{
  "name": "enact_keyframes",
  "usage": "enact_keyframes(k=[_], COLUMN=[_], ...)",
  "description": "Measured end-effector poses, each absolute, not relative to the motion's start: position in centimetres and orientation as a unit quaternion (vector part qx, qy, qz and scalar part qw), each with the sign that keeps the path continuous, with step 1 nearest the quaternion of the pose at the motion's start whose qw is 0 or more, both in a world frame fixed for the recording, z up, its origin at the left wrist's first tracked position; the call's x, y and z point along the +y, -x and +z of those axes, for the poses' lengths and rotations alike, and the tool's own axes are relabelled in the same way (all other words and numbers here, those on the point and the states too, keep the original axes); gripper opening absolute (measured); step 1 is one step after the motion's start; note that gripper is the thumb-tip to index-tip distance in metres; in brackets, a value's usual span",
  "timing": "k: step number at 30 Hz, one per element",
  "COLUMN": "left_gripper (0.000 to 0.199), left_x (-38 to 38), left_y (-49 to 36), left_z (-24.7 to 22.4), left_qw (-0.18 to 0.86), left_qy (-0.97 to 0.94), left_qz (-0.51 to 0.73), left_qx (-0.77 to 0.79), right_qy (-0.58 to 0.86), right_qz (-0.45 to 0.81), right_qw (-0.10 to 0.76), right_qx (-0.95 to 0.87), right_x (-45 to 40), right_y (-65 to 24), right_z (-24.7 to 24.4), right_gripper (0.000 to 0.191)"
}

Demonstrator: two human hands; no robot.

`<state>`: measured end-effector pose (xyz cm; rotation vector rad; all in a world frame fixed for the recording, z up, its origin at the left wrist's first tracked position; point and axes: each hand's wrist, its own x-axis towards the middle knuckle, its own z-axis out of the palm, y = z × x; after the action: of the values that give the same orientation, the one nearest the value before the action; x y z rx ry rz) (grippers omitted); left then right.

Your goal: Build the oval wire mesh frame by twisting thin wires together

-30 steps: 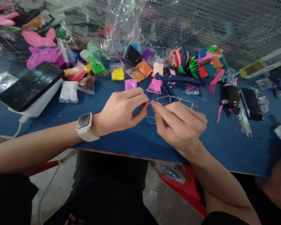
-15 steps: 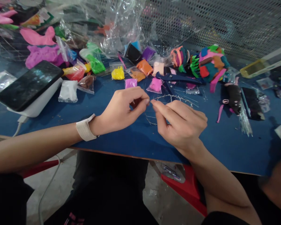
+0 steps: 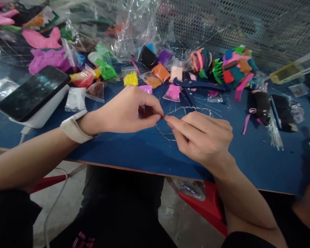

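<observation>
A twisted silver wire frame (image 3: pixel 185 108), bent into a rounded outline with thin cross wires, is held just above the blue table (image 3: pixel 134 151). My left hand (image 3: pixel 134 112) pinches its left side between thumb and forefinger. Close against those fingertips, my right hand (image 3: pixel 200 134) pinches the same wire and covers much of the frame's right part. Exactly which strand lies between the fingertips is too small to make out. Beyond the hands lie dark blue-handled pliers (image 3: pixel 196 84), loose thin wires and a small bag of pink clay (image 3: pixel 172 92).
At the left, a phone (image 3: pixel 33 91) rests on a white power block with a cable. Bagged clay, such as yellow (image 3: pixel 130 79) and orange (image 3: pixel 160 72), lines the back. A multicoloured clay model (image 3: pixel 237 67) and a black clay figure (image 3: pixel 260 105) sit right. Another person's arm shows lower right.
My left wrist has swung left and up a little, its forearm drawn back. Both hands keep their pinch, fingertips slightly lower and closer together. The view has shifted slightly.
</observation>
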<state>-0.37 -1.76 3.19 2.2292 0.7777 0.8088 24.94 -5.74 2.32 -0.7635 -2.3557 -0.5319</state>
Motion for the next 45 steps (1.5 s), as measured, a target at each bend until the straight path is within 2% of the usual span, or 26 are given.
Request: enact_keyframes(k=[5,11,20,26,30,34,45], left_gripper=[0.018,0.020,0.025,0.014,0.017,0.015,0.017], left_x=[-1.4,-0.8,-0.9,-0.7,-0.5,-0.5,-0.8], left_y=[0.7,0.9,0.6,0.2,0.0,-0.1,-0.8], left_z=[3.2,3.1,2.3,1.3,0.6,0.1,-0.6], left_qw=[0.278,0.300,0.220,0.318,0.412,0.462,0.589], left_qy=[-0.882,-0.885,-0.920,-0.876,-0.840,-0.812,-0.719], left_qz=[0.260,0.227,0.218,0.244,0.239,0.242,0.255], left_qx=[0.278,0.274,0.241,0.269,0.261,0.261,0.268], right_qy=[0.297,0.286,0.293,0.272,0.272,0.288,0.320], right_qz=[-0.177,-0.179,-0.200,-0.178,-0.166,-0.138,-0.042], right_qw=[0.270,0.251,0.244,0.256,0.243,0.232,0.285], right_qx=[-0.898,-0.907,-0.903,-0.910,-0.916,-0.919,-0.902], right_x=[-5.9,-6.1,-5.8,-5.6,-5.4,-5.2,-4.8], right_y=[-24.8,-24.8,-24.6,-24.7,-24.8,-24.8,-25.0], right_z=[2.2,2.4,2.0,2.2,2.1,2.1,2.1], right_gripper=[0.023,0.025,0.026,0.023,0.021,0.022,0.018])
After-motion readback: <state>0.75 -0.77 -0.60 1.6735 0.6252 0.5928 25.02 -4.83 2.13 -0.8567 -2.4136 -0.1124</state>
